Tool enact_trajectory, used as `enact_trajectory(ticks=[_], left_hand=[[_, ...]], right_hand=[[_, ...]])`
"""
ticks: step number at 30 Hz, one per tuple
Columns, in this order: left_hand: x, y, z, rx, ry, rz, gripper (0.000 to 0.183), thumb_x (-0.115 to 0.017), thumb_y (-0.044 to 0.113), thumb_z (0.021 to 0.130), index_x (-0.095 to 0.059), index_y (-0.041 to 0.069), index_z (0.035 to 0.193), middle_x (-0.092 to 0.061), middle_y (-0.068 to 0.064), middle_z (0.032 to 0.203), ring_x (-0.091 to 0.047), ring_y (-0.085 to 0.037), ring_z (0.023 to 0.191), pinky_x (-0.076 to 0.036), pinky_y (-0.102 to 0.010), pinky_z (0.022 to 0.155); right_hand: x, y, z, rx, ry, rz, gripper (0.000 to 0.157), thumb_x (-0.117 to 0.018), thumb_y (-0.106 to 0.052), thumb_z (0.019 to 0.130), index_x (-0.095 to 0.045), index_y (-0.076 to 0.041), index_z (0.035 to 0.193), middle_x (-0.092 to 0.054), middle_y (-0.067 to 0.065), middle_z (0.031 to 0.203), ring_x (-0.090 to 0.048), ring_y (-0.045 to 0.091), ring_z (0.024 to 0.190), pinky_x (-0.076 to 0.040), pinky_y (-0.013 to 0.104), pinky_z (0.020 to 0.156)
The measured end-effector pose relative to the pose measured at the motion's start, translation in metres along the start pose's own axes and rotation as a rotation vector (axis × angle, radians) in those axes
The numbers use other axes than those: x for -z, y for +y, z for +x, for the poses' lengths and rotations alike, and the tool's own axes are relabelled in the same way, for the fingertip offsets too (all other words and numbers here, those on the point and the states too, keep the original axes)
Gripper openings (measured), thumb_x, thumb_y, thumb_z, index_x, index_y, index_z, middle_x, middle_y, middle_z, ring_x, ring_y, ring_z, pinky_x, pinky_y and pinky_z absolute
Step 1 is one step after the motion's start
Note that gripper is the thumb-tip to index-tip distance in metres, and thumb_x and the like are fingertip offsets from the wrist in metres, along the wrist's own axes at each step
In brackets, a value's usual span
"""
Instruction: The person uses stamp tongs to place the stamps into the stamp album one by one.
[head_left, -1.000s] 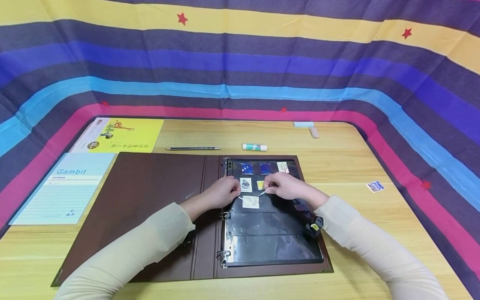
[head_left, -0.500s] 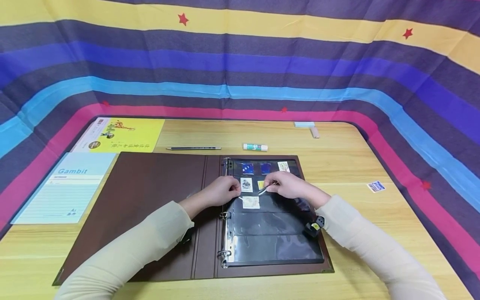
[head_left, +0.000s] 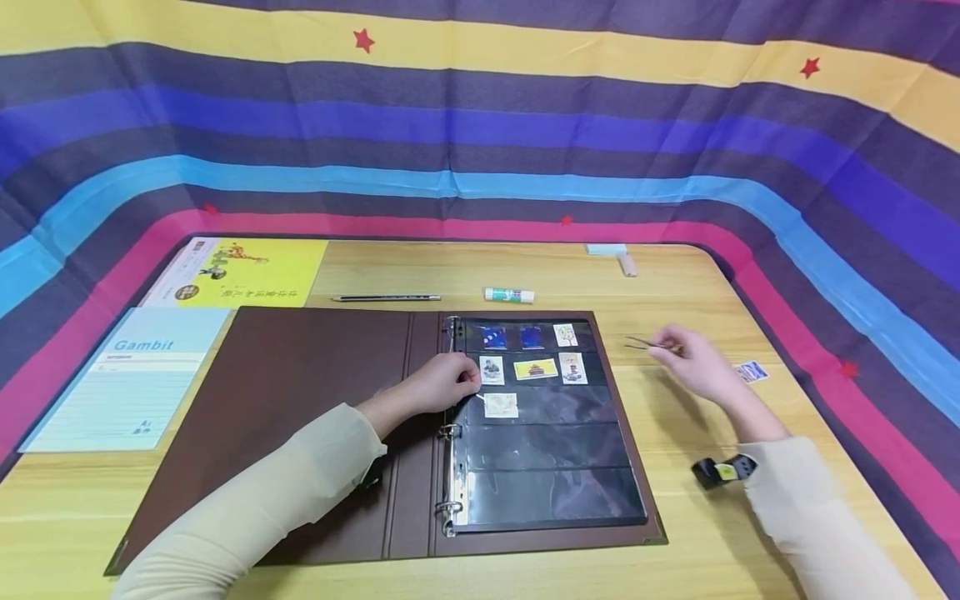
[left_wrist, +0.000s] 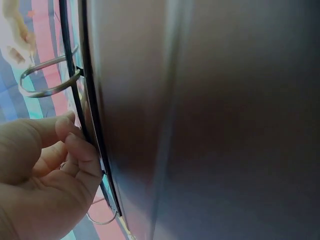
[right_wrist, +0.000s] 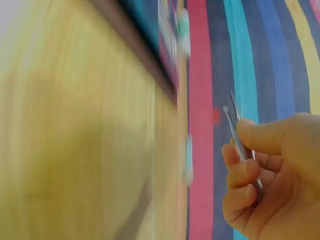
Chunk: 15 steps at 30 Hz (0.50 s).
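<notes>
My left hand (head_left: 450,382) stays at the inner side of the black stamp page (head_left: 547,500), thumb and finger pinching the clear edge of a pocket strip, where a short pale sliver shows at the fingertips. In the left wrist view that hand (left_wrist: 55,170) is beside the page edge, below a metal ring (left_wrist: 47,77). My right hand (head_left: 693,362) is over the table right of the album and holds tweezers (right_wrist: 235,130), their tips apart with nothing between them. Near it lies a loose blue stamp (head_left: 752,372), partly covered. Several stamps sit in the top pockets, including a yellow one (head_left: 536,368) and a cream one (head_left: 501,405).
The brown ring binder (head_left: 315,400) lies open across the table. Behind it are a pencil (head_left: 386,297), a glue stick (head_left: 509,295) and an eraser (head_left: 627,265). A light-blue notebook (head_left: 127,383) and a yellow book (head_left: 273,271) lie at the left.
My right hand has left the page with the tweezers and moved right, toward the loose stamp. The yellow stamp and one beside it are now uncovered. The left hand has stayed in place.
</notes>
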<state>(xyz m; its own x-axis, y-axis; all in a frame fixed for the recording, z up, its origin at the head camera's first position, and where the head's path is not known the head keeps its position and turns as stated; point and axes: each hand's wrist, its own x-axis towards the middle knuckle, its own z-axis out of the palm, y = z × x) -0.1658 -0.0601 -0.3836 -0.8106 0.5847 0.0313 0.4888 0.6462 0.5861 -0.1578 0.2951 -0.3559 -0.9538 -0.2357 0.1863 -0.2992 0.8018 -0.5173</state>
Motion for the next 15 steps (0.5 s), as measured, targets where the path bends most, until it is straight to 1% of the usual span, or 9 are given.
enact_trajectory(ticks=[3,4,5,7,9,11,15], left_hand=[[0.001,0.001,-0.001,0.0,0.002,-0.001,0.011,-0.053,0.007,0.075,-0.054,0.012,0.066,-0.047,0.005,0.064,-0.042,-0.009,0.062,-0.036,-0.023,0.06],[0.001,0.001,-0.001,0.0,0.002,0.0,0.011,-0.053,0.007,0.076,-0.054,0.012,0.066,-0.046,0.005,0.064,-0.042,-0.009,0.062,-0.036,-0.023,0.06],[0.001,0.001,-0.001,0.001,0.002,0.0,0.011,-0.053,0.007,0.076,-0.055,0.012,0.066,-0.047,0.005,0.064,-0.042,-0.009,0.062,-0.036,-0.023,0.06],[0.001,0.001,-0.001,0.0,0.001,0.0,0.011,-0.053,0.006,0.076,-0.055,0.011,0.066,-0.047,0.005,0.064,-0.042,-0.009,0.062,-0.036,-0.023,0.06],[0.001,0.0,-0.001,0.005,0.002,0.005,0.011,-0.053,0.006,0.076,-0.055,0.012,0.066,-0.047,0.005,0.064,-0.042,-0.009,0.062,-0.036,-0.023,0.06],[0.001,0.0,0.0,0.005,0.001,0.004,0.012,-0.053,0.007,0.075,-0.054,0.012,0.065,-0.047,0.005,0.064,-0.042,-0.009,0.062,-0.036,-0.023,0.06],[0.0,0.0,0.001,0.006,-0.001,0.008,0.013,-0.053,0.007,0.075,-0.054,0.014,0.064,-0.046,0.005,0.064,-0.042,-0.009,0.062,-0.036,-0.023,0.06]], right_hand=[[0.019,0.027,-0.021,-0.097,0.082,-0.068,0.018,-0.049,-0.016,0.083,-0.051,0.001,0.087,-0.053,0.015,0.08,-0.05,0.028,0.071,-0.038,0.036,0.057],[0.025,0.036,-0.027,-0.135,0.102,-0.092,0.02,-0.048,-0.018,0.083,-0.051,0.001,0.087,-0.053,0.016,0.08,-0.049,0.029,0.071,-0.037,0.037,0.057],[0.03,0.043,-0.033,-0.193,0.123,-0.113,0.021,-0.048,-0.021,0.083,-0.05,-0.001,0.086,-0.052,0.015,0.08,-0.049,0.028,0.071,-0.037,0.038,0.056],[0.039,0.055,-0.044,-0.288,0.123,-0.156,0.026,-0.046,-0.027,0.083,-0.049,-0.002,0.086,-0.051,0.014,0.079,-0.047,0.027,0.069,-0.035,0.037,0.053],[0.047,0.064,-0.052,-0.365,0.107,-0.189,0.03,-0.046,-0.031,0.082,-0.048,-0.002,0.085,-0.05,0.012,0.076,-0.045,0.025,0.064,-0.033,0.036,0.05],[0.051,0.071,-0.058,-0.41,0.077,-0.207,0.032,-0.047,-0.032,0.081,-0.048,0.0,0.084,-0.05,0.011,0.073,-0.045,0.023,0.061,-0.033,0.034,0.049],[0.055,0.081,-0.065,-0.449,-0.001,-0.232,0.031,-0.049,-0.028,0.08,-0.048,0.003,0.082,-0.051,0.01,0.068,-0.045,0.021,0.058,-0.032,0.029,0.048]])
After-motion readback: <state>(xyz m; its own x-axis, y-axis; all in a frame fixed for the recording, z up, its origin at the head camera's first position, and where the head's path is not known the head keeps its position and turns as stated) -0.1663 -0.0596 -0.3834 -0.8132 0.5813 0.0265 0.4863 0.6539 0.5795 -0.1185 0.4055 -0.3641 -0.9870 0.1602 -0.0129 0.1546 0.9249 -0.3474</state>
